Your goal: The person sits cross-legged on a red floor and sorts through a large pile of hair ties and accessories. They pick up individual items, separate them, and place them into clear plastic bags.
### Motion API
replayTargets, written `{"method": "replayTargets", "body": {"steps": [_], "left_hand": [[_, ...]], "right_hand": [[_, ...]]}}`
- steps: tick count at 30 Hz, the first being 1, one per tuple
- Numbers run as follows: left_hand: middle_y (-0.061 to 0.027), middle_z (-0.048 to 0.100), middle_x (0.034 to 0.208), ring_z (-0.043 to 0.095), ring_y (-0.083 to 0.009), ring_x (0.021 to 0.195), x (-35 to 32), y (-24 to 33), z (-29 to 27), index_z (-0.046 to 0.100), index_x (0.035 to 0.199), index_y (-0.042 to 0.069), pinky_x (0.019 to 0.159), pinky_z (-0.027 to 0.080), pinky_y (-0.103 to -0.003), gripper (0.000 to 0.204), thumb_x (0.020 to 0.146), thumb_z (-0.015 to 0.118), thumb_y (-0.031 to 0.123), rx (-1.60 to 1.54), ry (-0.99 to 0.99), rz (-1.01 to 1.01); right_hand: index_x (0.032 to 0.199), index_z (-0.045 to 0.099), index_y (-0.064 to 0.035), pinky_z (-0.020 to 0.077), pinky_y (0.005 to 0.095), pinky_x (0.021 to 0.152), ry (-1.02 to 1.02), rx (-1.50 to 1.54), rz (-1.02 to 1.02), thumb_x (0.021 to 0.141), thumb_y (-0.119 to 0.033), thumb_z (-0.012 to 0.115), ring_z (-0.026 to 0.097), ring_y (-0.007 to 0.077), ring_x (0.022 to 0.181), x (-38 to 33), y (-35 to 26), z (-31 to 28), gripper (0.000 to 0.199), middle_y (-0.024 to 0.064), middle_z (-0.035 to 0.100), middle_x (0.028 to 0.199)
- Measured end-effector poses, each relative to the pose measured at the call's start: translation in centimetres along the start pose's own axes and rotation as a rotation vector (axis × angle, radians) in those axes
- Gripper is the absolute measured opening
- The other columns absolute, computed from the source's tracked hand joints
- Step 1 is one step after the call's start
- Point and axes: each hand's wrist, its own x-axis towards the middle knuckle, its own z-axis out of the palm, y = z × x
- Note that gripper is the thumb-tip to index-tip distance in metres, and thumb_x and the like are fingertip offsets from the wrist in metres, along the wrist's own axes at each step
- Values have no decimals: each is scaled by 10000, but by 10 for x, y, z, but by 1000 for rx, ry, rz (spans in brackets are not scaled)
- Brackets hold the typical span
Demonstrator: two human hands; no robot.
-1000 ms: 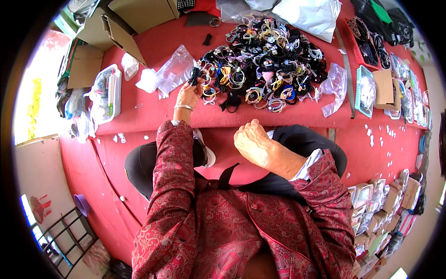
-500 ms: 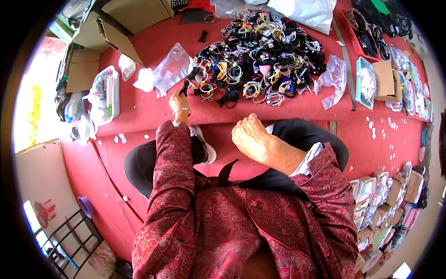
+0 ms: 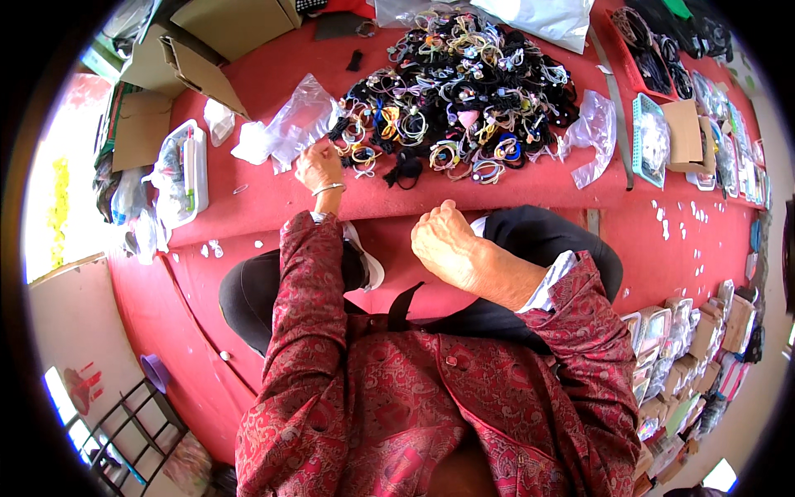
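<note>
A large heap of hair ties, mostly black with white, yellow and blue ones and small charms, lies on the red-covered raised surface. My left hand, with a bangle at the wrist, is at the heap's left edge, over the near end of a crumpled clear plastic bag. Its fingers are bent inward, and whatever is between them is hidden. Above my lap, short of the surface's front edge, my right hand is curled into a loose fist, back upward. Its palm and anything inside cannot be seen.
An open cardboard box and a white tray with bagged items stand at the left. Another clear bag lies right of the heap. Farther right are a red basket, a turquoise basket and a small carton.
My left hand has moved slightly forward onto the bag's edge; the dark strand at its fingertips no longer shows there. My right hand has stayed nearly still. The whole view shifted a little.
</note>
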Motion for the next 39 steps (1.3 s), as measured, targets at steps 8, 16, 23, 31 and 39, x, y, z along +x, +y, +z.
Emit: {"method": "replayTargets", "body": {"steps": [8,16,23,31,39], "left_hand": [[-140,478,1159,396,-312,1113,-36,73,20,662,927,99,932,300,-474,513,599,687,492,205,-313,122],[-114,550,1056,462,-289,1053,-17,68,39,662,878,55,873,362,-434,344,676,584,323,271,-268,89],[-123,632,933,613,-294,876,37,43,33,671,871,86,718,488,-436,307,762,478,300,301,-309,-16],[-6,507,671,456,-86,581,44,96,-112,592,955,-20,560,411,-196,170,839,509,72,-1514,-904,-448],[3,616,849,536,-57,655,-21,146,-182,608,991,46,613,448,-173,162,869,529,120,-1684,-1099,-227]], "right_hand": [[825,668,-96,414,485,719,-195,130,-2,741,-200,523,610,251,752,5,3,-6,197,103,643,767],[744,652,-89,409,385,655,-111,87,-8,713,-196,530,569,194,658,5,3,0,165,74,592,665],[656,618,-117,382,361,599,20,40,43,695,-214,528,541,176,602,-2,3,11,139,40,550,596],[625,612,-100,447,354,496,241,329,208,712,-148,543,612,201,543,6,43,-11,121,58,593,550],[1086,528,3,404,166,464,504,2004,509,837,-252,601,544,65,552,4,115,-65,363,32,596,759]]}}
